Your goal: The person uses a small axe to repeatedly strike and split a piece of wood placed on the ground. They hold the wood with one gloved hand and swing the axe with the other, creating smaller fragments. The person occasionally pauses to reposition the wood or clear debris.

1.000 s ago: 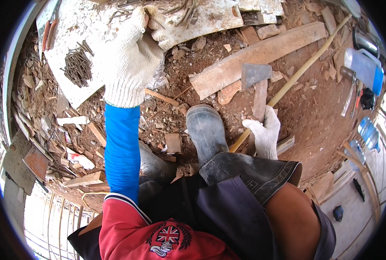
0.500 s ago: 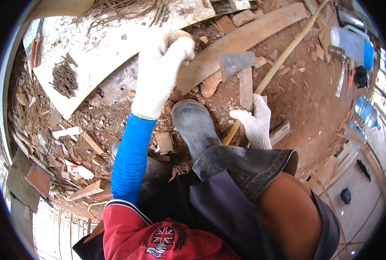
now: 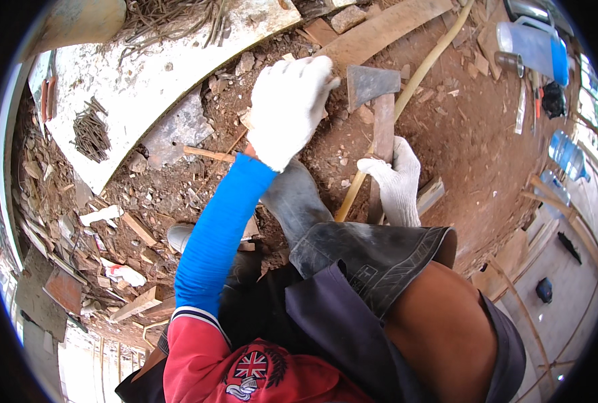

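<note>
My right hand (image 3: 398, 180), in a white knit glove, is wrapped around the handle of a hatchet (image 3: 383, 127). The hatchet's flat grey head (image 3: 373, 86) points up and away from me, edge toward the left. My left hand (image 3: 291, 111), gloved in white too, hovers left of that head with its fingers curled in. Whatever it grips is hidden by the glove. A long yellowish pole (image 3: 433, 60) runs behind the hatchet and past my right hand. Under my left wrist is a grey rubber boot (image 3: 297, 198).
A curved wooden plank (image 3: 379, 33) lies ahead on the dirt. To the left, a whitish board (image 3: 171, 67) carries a pile of nails (image 3: 92, 131), rusty rods and red-handled pliers (image 3: 48, 99). Stones and wood scraps litter the left ground. A clear jug (image 3: 531, 50) and bottle (image 3: 568, 158) are right.
My left hand has come down and to the right, from near the white board to beside the hatchet head. My right hand keeps its hold. The view has shifted slightly.
</note>
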The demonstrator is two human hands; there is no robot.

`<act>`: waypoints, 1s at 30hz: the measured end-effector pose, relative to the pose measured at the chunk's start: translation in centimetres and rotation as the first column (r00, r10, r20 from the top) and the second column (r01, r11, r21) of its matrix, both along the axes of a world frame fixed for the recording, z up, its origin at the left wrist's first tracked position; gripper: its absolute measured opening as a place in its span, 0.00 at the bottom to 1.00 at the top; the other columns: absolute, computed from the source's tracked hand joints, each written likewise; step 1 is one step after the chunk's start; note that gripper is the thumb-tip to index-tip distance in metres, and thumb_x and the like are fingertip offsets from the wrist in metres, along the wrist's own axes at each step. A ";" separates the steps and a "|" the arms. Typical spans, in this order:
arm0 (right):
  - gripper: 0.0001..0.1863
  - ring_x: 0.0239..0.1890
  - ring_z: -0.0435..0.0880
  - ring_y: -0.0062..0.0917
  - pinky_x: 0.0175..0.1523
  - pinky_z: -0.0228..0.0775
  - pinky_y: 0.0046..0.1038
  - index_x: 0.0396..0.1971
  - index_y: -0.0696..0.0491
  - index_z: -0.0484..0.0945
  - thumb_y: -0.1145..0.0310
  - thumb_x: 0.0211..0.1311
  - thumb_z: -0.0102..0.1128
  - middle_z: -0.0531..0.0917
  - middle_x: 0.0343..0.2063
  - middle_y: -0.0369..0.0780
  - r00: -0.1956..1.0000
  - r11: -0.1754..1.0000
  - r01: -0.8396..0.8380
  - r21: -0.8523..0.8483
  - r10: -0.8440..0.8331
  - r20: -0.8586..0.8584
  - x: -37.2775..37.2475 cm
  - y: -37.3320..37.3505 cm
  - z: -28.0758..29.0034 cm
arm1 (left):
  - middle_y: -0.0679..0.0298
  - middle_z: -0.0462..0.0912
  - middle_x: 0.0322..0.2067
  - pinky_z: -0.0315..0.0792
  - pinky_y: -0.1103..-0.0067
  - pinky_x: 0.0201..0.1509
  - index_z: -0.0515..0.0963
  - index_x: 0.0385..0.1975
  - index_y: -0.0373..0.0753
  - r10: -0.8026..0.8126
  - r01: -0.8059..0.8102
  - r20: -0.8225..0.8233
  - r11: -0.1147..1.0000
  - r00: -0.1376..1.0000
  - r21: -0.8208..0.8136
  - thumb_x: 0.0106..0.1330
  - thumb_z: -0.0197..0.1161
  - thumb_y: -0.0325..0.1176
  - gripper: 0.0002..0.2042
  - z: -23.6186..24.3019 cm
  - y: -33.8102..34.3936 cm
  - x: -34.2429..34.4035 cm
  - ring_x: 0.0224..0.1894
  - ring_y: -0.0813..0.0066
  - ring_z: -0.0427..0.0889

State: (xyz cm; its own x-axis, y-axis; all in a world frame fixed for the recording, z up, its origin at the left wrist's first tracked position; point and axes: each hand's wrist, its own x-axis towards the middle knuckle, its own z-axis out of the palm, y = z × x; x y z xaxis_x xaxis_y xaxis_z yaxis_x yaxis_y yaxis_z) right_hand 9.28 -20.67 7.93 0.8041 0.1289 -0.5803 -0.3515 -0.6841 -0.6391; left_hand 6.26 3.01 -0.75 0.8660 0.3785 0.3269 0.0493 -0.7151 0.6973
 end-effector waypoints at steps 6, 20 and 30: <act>0.24 0.39 0.85 0.18 0.46 0.78 0.27 0.47 0.59 0.82 0.68 0.54 0.85 0.85 0.34 0.35 0.997 0.997 0.074 -0.005 -0.074 -0.008 0.5 -0.3 -0.3 | 0.54 0.89 0.57 0.79 0.61 0.63 0.85 0.60 0.40 0.028 -0.024 -0.057 0.998 0.998 0.062 0.62 0.83 0.31 0.25 0.0 1.3 -5.1 0.57 0.50 0.88; 0.28 0.27 0.81 0.19 0.34 0.75 0.26 0.67 0.62 0.76 0.77 0.68 0.70 0.82 0.32 0.36 0.987 0.982 0.078 0.173 -0.051 -0.153 2.6 3.1 2.5 | 0.45 0.73 0.70 0.74 0.58 0.61 0.71 0.78 0.36 -0.048 0.219 -0.451 0.916 0.891 0.335 0.70 0.72 0.47 0.38 1.1 -0.7 -4.3 0.61 0.49 0.77; 0.34 0.40 0.95 0.34 0.48 0.84 0.34 0.75 0.56 0.73 0.64 0.75 0.75 0.91 0.40 0.46 0.872 0.894 -0.423 -0.146 0.446 0.204 0.4 2.6 1.0 | 0.41 0.72 0.67 0.74 0.60 0.59 0.68 0.78 0.28 -0.034 0.229 -0.440 0.889 0.897 0.397 0.73 0.69 0.45 0.39 0.3 -1.2 -4.6 0.58 0.48 0.75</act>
State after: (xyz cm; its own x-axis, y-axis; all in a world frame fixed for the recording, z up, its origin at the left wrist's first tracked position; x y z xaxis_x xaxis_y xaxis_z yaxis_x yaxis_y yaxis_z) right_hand 9.64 -18.04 8.92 0.7901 0.4499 -0.4163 0.1415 -0.7947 -0.5903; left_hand 1.67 1.82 -0.42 0.9870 0.1573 0.0320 0.1440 -0.9559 0.2559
